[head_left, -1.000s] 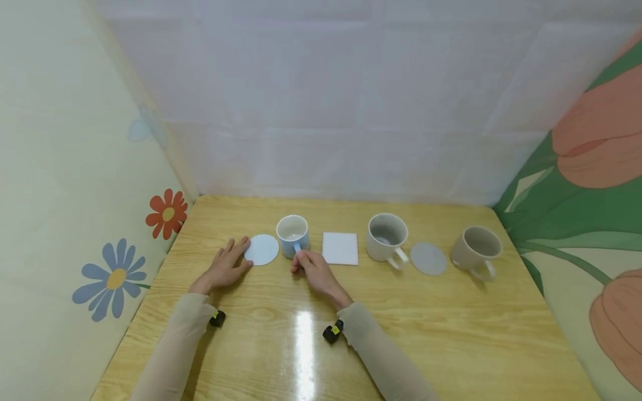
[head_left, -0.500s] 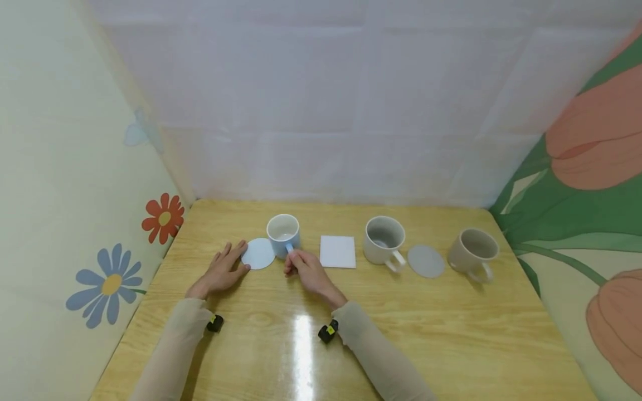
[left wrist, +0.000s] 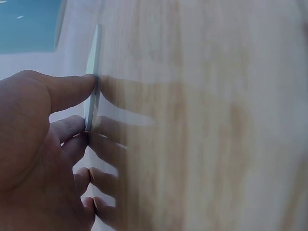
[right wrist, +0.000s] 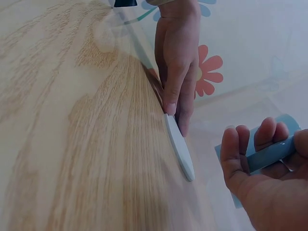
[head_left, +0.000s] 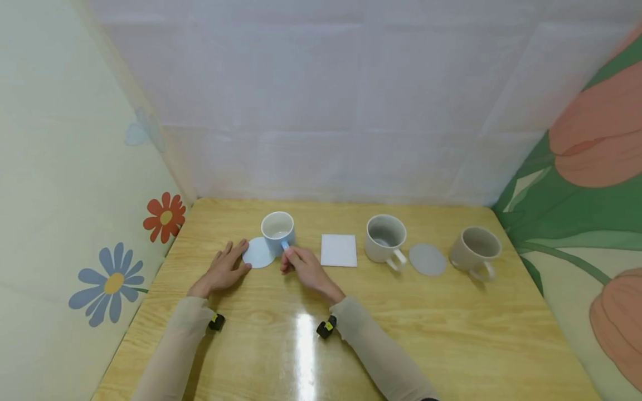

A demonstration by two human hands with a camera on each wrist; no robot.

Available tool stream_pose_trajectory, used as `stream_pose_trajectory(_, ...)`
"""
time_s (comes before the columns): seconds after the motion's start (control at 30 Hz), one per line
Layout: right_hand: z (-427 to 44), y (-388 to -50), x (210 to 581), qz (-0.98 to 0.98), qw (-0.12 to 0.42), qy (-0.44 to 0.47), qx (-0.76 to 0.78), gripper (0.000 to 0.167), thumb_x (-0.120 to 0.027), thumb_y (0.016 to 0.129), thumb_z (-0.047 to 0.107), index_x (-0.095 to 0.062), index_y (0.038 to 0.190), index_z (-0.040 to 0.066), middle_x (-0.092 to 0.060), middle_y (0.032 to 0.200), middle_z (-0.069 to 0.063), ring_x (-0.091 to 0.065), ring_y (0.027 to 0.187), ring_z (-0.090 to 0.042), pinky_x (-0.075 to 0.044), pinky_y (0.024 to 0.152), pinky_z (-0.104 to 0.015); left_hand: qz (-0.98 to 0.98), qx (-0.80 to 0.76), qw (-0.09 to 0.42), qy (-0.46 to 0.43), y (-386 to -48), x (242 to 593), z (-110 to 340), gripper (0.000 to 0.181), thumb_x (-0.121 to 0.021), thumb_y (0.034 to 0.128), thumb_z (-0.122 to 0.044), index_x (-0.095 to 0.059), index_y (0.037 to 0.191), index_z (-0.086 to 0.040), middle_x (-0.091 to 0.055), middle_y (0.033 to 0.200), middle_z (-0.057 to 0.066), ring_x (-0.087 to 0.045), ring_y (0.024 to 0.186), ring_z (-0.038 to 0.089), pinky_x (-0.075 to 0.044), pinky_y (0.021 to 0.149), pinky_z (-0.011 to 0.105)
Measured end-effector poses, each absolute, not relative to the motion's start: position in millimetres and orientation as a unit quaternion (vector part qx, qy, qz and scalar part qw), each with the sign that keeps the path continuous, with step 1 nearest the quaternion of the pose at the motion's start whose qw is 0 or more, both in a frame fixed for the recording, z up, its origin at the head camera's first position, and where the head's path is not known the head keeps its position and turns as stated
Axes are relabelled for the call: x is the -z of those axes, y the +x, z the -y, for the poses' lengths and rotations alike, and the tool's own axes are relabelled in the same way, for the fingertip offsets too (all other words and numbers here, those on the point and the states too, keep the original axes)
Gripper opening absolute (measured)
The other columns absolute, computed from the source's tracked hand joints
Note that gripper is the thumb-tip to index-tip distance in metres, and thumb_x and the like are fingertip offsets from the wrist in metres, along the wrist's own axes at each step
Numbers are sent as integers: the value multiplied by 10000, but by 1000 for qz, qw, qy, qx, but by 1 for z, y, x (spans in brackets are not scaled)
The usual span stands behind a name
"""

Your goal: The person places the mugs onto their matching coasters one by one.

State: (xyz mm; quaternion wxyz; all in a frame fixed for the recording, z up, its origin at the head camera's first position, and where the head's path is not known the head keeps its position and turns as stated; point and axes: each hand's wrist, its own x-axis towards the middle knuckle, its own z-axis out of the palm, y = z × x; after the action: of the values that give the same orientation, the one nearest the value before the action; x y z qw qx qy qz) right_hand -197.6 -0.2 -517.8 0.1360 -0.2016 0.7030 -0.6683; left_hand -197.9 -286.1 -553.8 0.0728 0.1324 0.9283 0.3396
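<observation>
- Right grip (head_left: 307, 270) curls firmly around the handle (head_left: 285, 245) of a blue mug (head_left: 275, 241), just ahead of it.
- Left grip (head_left: 225, 269), loosely spread, touches a pale-blue round coaster (head_left: 258, 254) to its right on the tabletop (head_left: 251, 340).

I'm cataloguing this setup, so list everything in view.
Small mug: 1, light blue, left of centre
Blue coaster: 1, pale blue, beside it
Square coaster: 1, white, centre
White mug: 1, off-white, right of centre
Grey coaster: 1, grey, beside it
Beige mug: 1, beige-grey, far right
Backdrop: 1, whitish, behind
Flowered panels: 2, multicoloured, sides
Table: 1, yellowish, underneath
Wrist devices: 2, black, wrists
Sleeves: 2, beige, forearms
Left hand: 1, touching blue coaster
Right hand: 1, holding small mug's handle
</observation>
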Motion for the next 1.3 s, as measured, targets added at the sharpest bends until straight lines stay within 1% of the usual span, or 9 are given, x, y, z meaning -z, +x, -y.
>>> stream_pose_trajectory(0.07, 1, -198, 517, -702, 140, -201, 668, 374, -397, 1161, 116, -619, 997, -137, -672, 914, -167, -642, 812, -103, -646, 831, -363, -927, -342, 74, 133, -198, 553, 286, 725, -589, 1087, -359, -325, 1654, 7, -226, 1748, 228, -36, 1595, 598, 17, 1267, 767)
stream_pose_trajectory(0.17, 2, -199, 518, -701, 145, -201, 669, 383, -390, 1162, 117, -610, 1013, -159, -670, 915, -179, -638, 811, -104, -642, 828, -360, -927, -341, 78, 133, -198, 553, 285, 726, -586, 1088, -358, -318, 1656, 7, -218, 1750, 228, -28, 1597, 594, 23, 1268, 765)
stream_pose_trajectory(0.43, 10, -202, 518, -693, 150, -215, 671, 398, -391, 1164, 131, -591, 1044, -192, -662, 987, -322, -637, 827, -117, -641, 829, -332, -930, -338, 69, 128, -196, 551, 286, 722, -593, 1083, -358, -335, 1647, 10, -237, 1741, 237, -53, 1589, 607, -2, 1267, 767)
stream_pose_trajectory(0.6, 15, -204, 519, -688, 155, -223, 673, 403, -385, 1164, 128, -585, 1042, -200, -641, 1025, -398, -632, 824, -112, -629, 806, -277, -928, -346, 74, 118, -194, 546, 283, 717, -608, 1071, -307, -332, 1641, 29, -227, 1734, 252, -41, 1580, 615, 15, 1261, 766)
stream_pose_trajectory(0.7, 16, -205, 520, -687, 157, -223, 673, 395, -383, 1164, 126, -597, 1022, -175, -649, 1004, -372, -633, 818, -109, -622, 790, -253, -928, -347, 75, 113, -195, 546, 283, 711, -620, 1066, -289, -340, 1641, 22, -232, 1737, 243, -39, 1589, 602, 22, 1271, 754)
stream_pose_trajectory(0.9, 19, -207, 522, -688, 155, -224, 672, 380, -384, 1164, 121, -614, 997, -132, -673, 930, -216, -637, 821, -113, -624, 792, -261, -924, -353, 88, 118, -200, 552, 287, 727, -605, 1079, -338, -315, 1665, -20, -203, 1761, 208, -1, 1613, 564, 51, 1279, 736)
stream_pose_trajectory(1.03, 21, -208, 524, -687, 157, -222, 674, 378, -384, 1165, 126, -614, 1002, -125, -676, 938, -209, -640, 832, -108, -628, 808, -270, -923, -354, 99, 115, -204, 561, 292, 727, -584, 1092, -366, -294, 1682, -58, -175, 1780, 172, 26, 1636, 517, 73, 1295, 705)
stream_pose_trajectory(1.13, 23, -208, 524, -687, 162, -219, 673, 372, -385, 1164, 127, -615, 1003, -117, -676, 939, -192, -643, 834, -101, -632, 817, -281, -923, -353, 108, 111, -206, 564, 293, 716, -579, 1098, -334, -278, 1689, -65, -156, 1787, 156, 44, 1642, 500, 88, 1298, 694)
stream_pose_trajectory(1.3, 28, -209, 525, -688, 166, -221, 671, 367, -384, 1163, 117, -614, 999, -118, -670, 925, -157, -643, 830, -106, -640, 828, -316, -923, -354, 101, 110, -204, 565, 294, 720, -579, 1098, -359, -281, 1691, -79, -162, 1789, 149, 33, 1644, 495, 83, 1300, 689)
